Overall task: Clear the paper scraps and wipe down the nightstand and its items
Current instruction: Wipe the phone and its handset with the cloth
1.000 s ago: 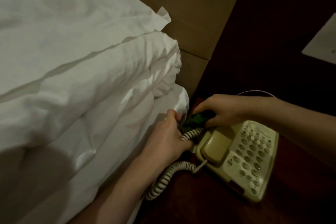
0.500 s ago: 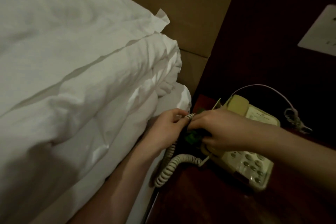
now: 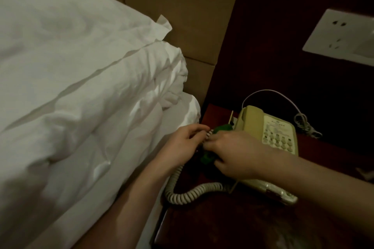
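A beige desk telephone [image 3: 269, 129] stands on the dark red-brown nightstand [image 3: 232, 224]. Its coiled cord [image 3: 190, 194] loops over the nightstand's left edge. My left hand [image 3: 182, 145] pinches the upper stretch of the coiled cord beside the bed. My right hand [image 3: 232, 155] grips a green cloth [image 3: 207, 157] bunched round the cord just left of the phone. The cloth also shows above my right hand's fingers. Part of the phone's front is hidden under my right forearm.
White bedding [image 3: 81, 97] lies close on the left, touching the nightstand's edge. A thin line cable [image 3: 279, 97] arcs behind the phone to a bundled plug [image 3: 307, 125]. A white wall socket plate [image 3: 344, 38] sits on the dark panel at upper right.
My right hand has slid with the green cloth down along the coiled cord toward me. The phone's handset end and keypad have come into view. My left hand keeps its pinch on the cord.
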`<state>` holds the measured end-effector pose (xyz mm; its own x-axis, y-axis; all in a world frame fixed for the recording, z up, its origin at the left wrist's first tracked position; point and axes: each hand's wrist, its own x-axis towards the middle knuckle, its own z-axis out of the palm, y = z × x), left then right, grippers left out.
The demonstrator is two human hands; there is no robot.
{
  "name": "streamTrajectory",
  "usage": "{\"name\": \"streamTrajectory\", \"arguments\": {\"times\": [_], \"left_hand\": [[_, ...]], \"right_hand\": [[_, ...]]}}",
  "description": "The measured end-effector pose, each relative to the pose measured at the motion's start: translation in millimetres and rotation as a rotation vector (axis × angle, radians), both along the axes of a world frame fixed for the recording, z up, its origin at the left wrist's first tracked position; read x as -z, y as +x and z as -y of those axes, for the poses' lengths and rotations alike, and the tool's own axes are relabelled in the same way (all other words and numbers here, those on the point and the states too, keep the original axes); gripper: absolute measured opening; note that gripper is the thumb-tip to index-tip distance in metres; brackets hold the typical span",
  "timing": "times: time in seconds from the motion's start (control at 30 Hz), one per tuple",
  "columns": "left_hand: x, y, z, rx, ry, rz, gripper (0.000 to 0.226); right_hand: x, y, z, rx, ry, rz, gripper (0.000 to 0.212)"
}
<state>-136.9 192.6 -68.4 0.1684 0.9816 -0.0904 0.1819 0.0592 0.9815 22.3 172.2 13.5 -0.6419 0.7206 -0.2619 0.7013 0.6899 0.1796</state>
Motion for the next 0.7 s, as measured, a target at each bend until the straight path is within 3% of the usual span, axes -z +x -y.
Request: {"name": "streamTrajectory", "arguments": {"times": [0.07,0.13,0.17,0.23,0.33,0.4,0.47,0.57,0.7], "left_hand": [[1,0,0,-0.003,0.006,-0.005,0.027],[2,1,0,-0.002,0.006,-0.01,0.029],[3,2,-2,0.0,0.002,-0.005,0.033],[2,10,-1,0.03,0.0,-0.04,0.045],[0,29,2,0.101,0.084,-0.224,0.058],[-3,38,6,0.116,0.134,-0.313,0.068],[-3,40,8,0.11,0.123,-0.313,0.073],[-1,38,6,0.083,0.084,-0.252,0.073],[5,36,1,-0.033,0.132,-0.225,0.071]], "right_hand": [[-7,-6,16,-0.016,-0.191,-0.052,0.028],[-25,3,31,0.057,-0.24,-0.155,0.027],[-37,16,38,0.147,-0.243,-0.285,0.028],[-66,47,56,0.412,-0.298,-0.719,0.03],[-74,100,77,0.87,-0.225,-1.336,0.036],[-50,128,80,1.25,-0.241,-1.565,0.021],[-20,135,77,1.471,-0.351,-1.755,0.012],[4,123,76,1.549,-0.461,-1.984,0.008],[18,113,60,1.456,-0.476,-2.128,0.019]]}}
